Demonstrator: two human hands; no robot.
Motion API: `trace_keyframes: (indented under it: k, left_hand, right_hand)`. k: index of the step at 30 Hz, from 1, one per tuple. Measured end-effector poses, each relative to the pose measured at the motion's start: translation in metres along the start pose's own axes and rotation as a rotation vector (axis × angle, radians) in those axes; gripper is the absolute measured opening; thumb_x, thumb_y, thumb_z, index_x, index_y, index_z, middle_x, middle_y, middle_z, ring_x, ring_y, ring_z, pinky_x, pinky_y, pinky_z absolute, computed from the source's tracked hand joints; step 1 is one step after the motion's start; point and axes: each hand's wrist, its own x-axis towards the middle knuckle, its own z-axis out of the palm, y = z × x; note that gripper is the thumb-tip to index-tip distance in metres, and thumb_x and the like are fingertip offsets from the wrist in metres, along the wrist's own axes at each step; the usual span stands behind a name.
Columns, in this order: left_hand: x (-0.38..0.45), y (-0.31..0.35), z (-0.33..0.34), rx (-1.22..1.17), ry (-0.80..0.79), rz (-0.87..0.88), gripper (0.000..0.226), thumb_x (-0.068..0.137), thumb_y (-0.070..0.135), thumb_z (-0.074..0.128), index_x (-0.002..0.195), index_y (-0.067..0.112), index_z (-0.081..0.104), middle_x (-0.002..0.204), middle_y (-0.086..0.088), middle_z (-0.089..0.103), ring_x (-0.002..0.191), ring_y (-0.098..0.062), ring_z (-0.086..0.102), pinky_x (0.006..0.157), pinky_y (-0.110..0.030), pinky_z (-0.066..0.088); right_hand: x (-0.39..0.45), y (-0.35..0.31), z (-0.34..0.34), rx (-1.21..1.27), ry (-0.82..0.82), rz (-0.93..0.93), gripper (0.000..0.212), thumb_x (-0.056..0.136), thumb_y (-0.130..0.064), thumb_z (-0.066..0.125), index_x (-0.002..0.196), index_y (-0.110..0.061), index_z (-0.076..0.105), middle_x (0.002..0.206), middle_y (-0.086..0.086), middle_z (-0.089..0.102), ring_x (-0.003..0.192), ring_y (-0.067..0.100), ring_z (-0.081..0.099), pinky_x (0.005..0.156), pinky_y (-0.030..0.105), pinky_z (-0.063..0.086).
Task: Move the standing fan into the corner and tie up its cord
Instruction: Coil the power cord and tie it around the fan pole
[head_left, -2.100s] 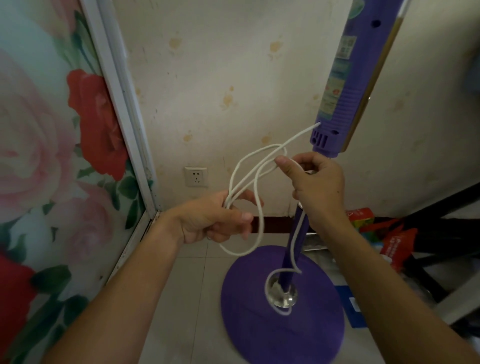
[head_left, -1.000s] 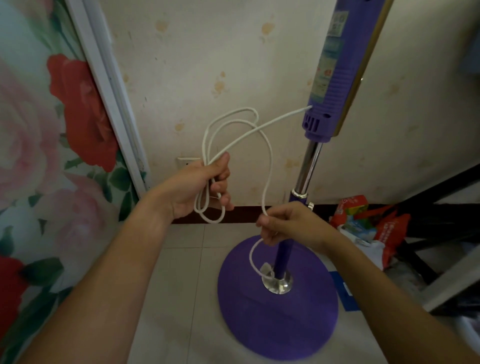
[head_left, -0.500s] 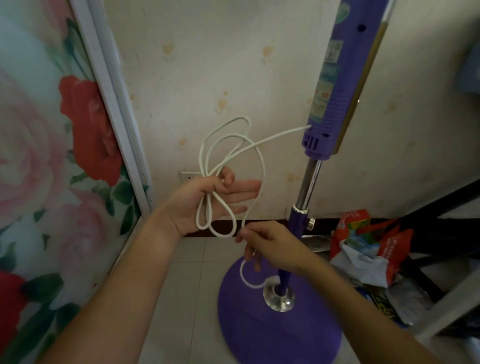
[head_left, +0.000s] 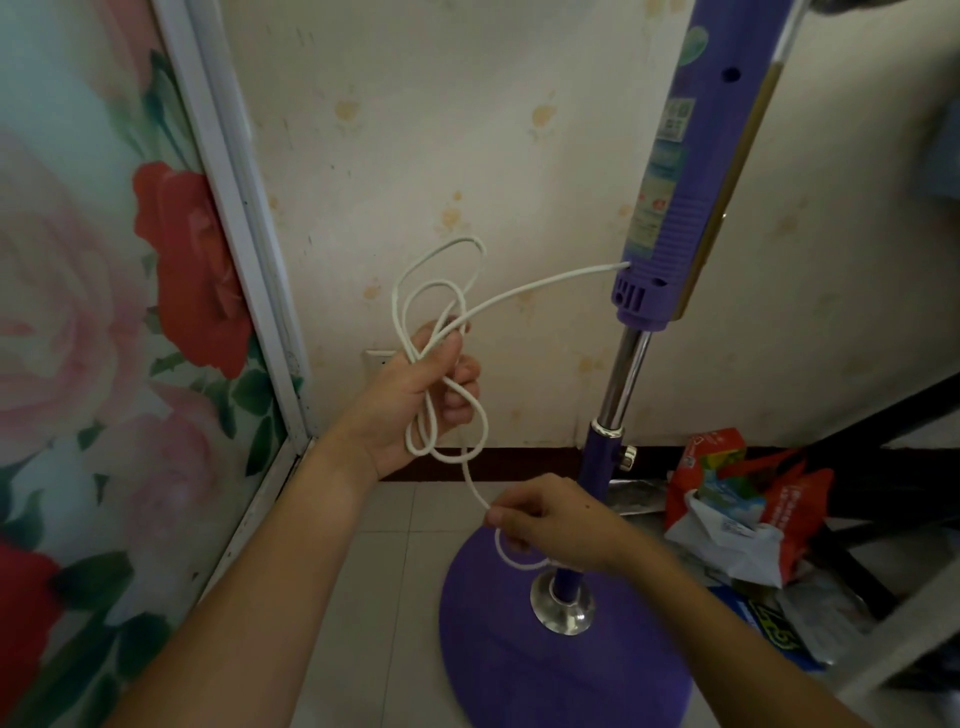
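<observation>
The purple standing fan (head_left: 670, 197) stands in the corner on its round purple base (head_left: 545, 670), with a chrome pole (head_left: 621, 376) between the upper body and the lower tube. Its white cord (head_left: 540, 287) leaves the bottom of the purple body and runs left to my left hand (head_left: 415, 400). That hand grips a bundle of several cord loops, some sticking up above the fingers and some hanging below. Lower down, in front of the pole, my right hand (head_left: 556, 519) pinches the free length of cord, which curls under it toward the base.
A floral glass panel with a white frame (head_left: 234, 223) forms the left wall. A wall socket (head_left: 375, 358) is partly hidden behind my left hand. Red and white bags (head_left: 737, 499) and dark furniture legs (head_left: 883, 415) crowd the floor right of the fan.
My right hand came down from beside the upper loops to in front of the pole, feeding cord. My left hand has gathered more loops and closed its fingers round them.
</observation>
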Motion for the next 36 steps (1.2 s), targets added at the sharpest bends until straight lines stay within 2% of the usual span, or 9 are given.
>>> trace_keyframes:
  k: [2,5,11,14,19,22,25,30,36]
  left_hand:
    - [-0.001,0.002,0.002,0.104,0.059,0.049,0.014,0.092,0.026,0.053,0.095,0.013,0.056,0.064,0.001,0.037,0.051,-0.007,0.032,0.045,-0.02,0.024]
    - [0.001,0.001,0.009,0.209,0.156,0.141,0.024,0.096,0.027,0.051,0.076,0.013,0.049,0.06,0.002,0.039,0.05,-0.009,0.031,0.044,-0.021,0.025]
    - [0.004,0.001,0.013,0.24,0.241,0.152,0.032,0.101,0.023,0.037,0.071,0.016,0.042,0.064,-0.001,0.046,0.059,-0.017,0.041,0.065,-0.032,0.033]
    - [0.003,0.0,0.005,0.407,0.325,0.207,0.034,0.102,0.026,0.035,0.071,0.018,0.046,0.072,-0.003,0.051,0.066,-0.02,0.043,0.073,-0.036,0.032]
    - [0.0,-0.006,-0.011,0.66,0.412,0.131,0.043,0.102,0.045,0.033,0.085,0.012,0.054,0.082,-0.013,0.047,0.066,-0.02,0.043,0.071,-0.039,0.034]
    - [0.0,-0.011,-0.013,0.652,0.419,0.12,0.042,0.103,0.046,0.034,0.083,0.014,0.052,0.075,-0.004,0.05,0.069,-0.014,0.051,0.07,-0.028,0.044]
    - [0.001,-0.012,-0.011,0.607,0.365,0.178,0.042,0.104,0.046,0.032,0.075,0.018,0.042,0.062,0.005,0.043,0.052,-0.008,0.041,0.052,-0.019,0.038]
    - [-0.009,-0.004,-0.014,0.611,0.261,0.089,0.048,0.091,0.058,0.043,0.085,0.01,0.047,0.065,-0.002,0.045,0.053,-0.013,0.046,0.052,-0.026,0.043]
    - [-0.02,0.008,-0.019,0.603,0.218,0.131,0.019,0.075,0.023,0.072,0.086,0.011,0.061,0.065,0.004,0.059,0.061,-0.014,0.053,0.059,-0.029,0.051]
  right_hand:
    - [-0.002,-0.003,-0.005,0.059,-0.028,-0.009,0.017,0.098,-0.032,0.061,0.106,-0.024,0.074,0.072,-0.011,0.072,0.071,-0.001,0.067,0.064,0.012,0.049]
    - [-0.003,-0.011,-0.01,0.139,-0.058,-0.024,0.021,0.091,-0.032,0.063,0.107,-0.025,0.074,0.072,-0.008,0.073,0.074,0.005,0.069,0.073,0.019,0.048]
    - [-0.007,-0.029,-0.016,0.352,-0.111,-0.085,0.045,0.092,-0.041,0.062,0.135,-0.029,0.055,0.099,-0.001,0.078,0.06,0.029,0.067,0.082,0.029,0.055]
    - [-0.011,-0.041,-0.015,0.438,-0.085,-0.137,0.042,0.096,-0.054,0.056,0.131,-0.03,0.058,0.106,0.004,0.077,0.053,0.035,0.061,0.065,0.021,0.056]
    - [-0.006,-0.05,-0.009,0.438,0.057,-0.11,0.045,0.093,-0.062,0.055,0.119,-0.027,0.063,0.092,0.003,0.079,0.053,0.041,0.055,0.039,0.02,0.047]
    - [0.0,-0.052,-0.003,0.427,0.127,0.055,0.069,0.077,-0.07,0.07,0.123,-0.024,0.048,0.089,-0.002,0.08,0.043,0.029,0.055,0.036,0.022,0.044]
    - [0.004,-0.054,0.003,0.441,0.139,0.133,0.093,0.062,-0.079,0.073,0.133,-0.038,0.029,0.097,-0.009,0.079,0.042,0.008,0.056,0.041,0.024,0.044]
    - [0.01,-0.055,0.004,0.514,0.216,0.053,0.057,0.078,-0.057,0.078,0.117,-0.024,0.052,0.096,-0.007,0.08,0.039,0.001,0.05,0.04,0.023,0.042]
    - [0.011,-0.05,0.003,0.558,0.241,0.03,0.045,0.083,-0.042,0.079,0.11,-0.021,0.05,0.092,0.001,0.081,0.044,0.006,0.055,0.041,0.023,0.045]
